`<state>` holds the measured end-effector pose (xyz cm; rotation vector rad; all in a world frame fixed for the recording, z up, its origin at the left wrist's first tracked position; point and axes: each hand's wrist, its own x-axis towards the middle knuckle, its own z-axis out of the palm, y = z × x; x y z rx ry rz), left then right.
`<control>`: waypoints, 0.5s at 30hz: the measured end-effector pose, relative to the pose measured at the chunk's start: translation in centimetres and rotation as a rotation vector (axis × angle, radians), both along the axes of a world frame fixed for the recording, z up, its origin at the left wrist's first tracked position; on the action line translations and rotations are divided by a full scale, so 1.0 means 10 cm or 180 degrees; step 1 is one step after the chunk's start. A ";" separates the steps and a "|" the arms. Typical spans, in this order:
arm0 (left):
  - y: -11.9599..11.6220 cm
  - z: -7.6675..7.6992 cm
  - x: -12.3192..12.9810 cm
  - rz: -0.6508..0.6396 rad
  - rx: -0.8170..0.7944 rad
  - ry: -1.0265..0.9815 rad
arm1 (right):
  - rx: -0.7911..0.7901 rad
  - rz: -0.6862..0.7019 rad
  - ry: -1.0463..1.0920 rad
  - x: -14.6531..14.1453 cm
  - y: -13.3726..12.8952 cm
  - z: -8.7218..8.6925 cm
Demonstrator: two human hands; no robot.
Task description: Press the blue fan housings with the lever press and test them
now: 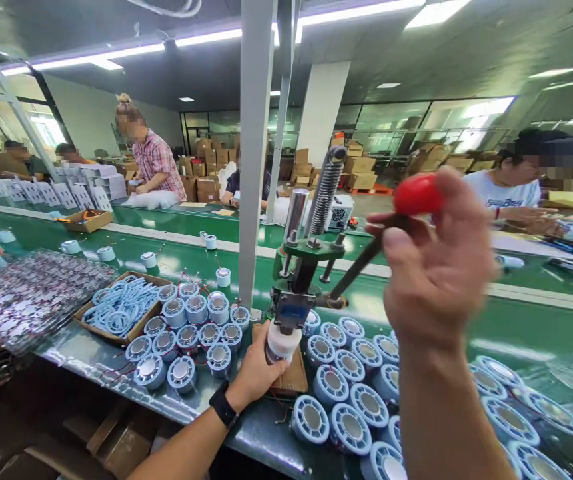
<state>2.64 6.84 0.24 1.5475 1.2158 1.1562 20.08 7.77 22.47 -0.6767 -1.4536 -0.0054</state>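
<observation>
Left fingers (pixel 260 341) curved round white cylinder (pixel 285 341) beneath lever press (pixel 305 272); right fingers (pixel 459 197) curled about red knob (pixel 418 194). Keep cylinder square, stroke even.

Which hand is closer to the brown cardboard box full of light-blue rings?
The left hand. It is to the right of the box, at the round white piece; the right hand is farther right, up at the red oval knob.

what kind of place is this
Most likely a factory assembly floor: a hand press stands among many matching round pale-blue parts, several people work along a long green surface, and cardboard boxes are stacked behind.
</observation>
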 end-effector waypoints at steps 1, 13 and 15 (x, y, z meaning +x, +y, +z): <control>-0.06 0.02 -0.01 0.0015 0.0027 0.0017 | -0.0025 0.0191 0.0118 -0.05 0.11 0.02; -0.16 0.74 -2.30 0.1727 0.0646 0.2665 | -0.2939 -0.0395 0.0251 -0.78 -0.26 -2.23; 0.07 0.84 -2.80 0.1761 0.0477 0.2911 | -0.3059 -0.0796 0.0222 -0.83 -0.18 -2.28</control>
